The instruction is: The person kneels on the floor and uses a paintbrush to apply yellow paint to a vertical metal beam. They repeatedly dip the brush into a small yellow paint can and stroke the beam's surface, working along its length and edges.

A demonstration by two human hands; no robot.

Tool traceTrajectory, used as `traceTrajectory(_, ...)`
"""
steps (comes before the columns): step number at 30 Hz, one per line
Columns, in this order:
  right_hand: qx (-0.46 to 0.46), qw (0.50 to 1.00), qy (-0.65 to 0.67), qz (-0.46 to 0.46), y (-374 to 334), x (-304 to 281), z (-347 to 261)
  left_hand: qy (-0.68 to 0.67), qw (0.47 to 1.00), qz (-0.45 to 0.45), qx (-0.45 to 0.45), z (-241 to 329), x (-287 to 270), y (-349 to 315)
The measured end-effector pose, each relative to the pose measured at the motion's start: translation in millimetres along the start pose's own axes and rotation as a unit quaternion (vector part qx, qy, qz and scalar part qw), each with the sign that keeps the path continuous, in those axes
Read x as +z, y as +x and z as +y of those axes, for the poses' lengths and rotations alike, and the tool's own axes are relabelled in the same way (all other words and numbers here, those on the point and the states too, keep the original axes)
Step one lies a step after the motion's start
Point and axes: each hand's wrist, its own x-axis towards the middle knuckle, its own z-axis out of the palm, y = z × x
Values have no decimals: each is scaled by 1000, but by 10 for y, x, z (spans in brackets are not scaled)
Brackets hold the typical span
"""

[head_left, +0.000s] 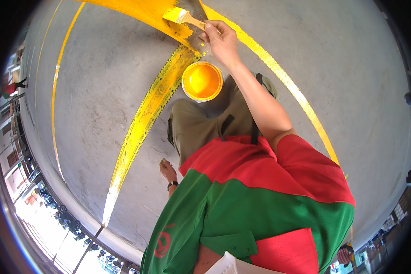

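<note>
My right hand [221,42] is closed around the wooden handle of a flat paintbrush [190,19]. Yellow paint covers its bristles, which lie over the edge of a broad yellow painted band [137,10] on the floor. Just below that hand, in front of my knees, stands an open round can of yellow paint [202,81]. My left hand [168,170], with a dark band at the wrist, hangs low beside my left thigh, away from the can. Its fingers are curled, and whatever they might hold is hidden.
A yellow stripe edged with black-and-yellow tape [149,112] runs from the can toward the lower left. Another yellow line [278,66] curves past my right side. The floor is grey concrete [107,59]. At the far left edge, a person in red [9,89] is visible.
</note>
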Motion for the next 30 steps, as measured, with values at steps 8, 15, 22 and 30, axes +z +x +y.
traceTrajectory(8,110,994,-2,13,275,-180,1267,9,1000,7,-13,-28,-87,-49)
traceTrajectory(15,47,934,-343,91,388,-289,1666,26,1000,2,-18,-80,-115,-110)
traceTrajectory(22,36,915,-400,49,401,-7,1204,22,999,-19,-14,126,-33,-28)
traceTrajectory(30,20,985,-153,75,187,-128,594,6,1000,-13,-19,29,6,-68)
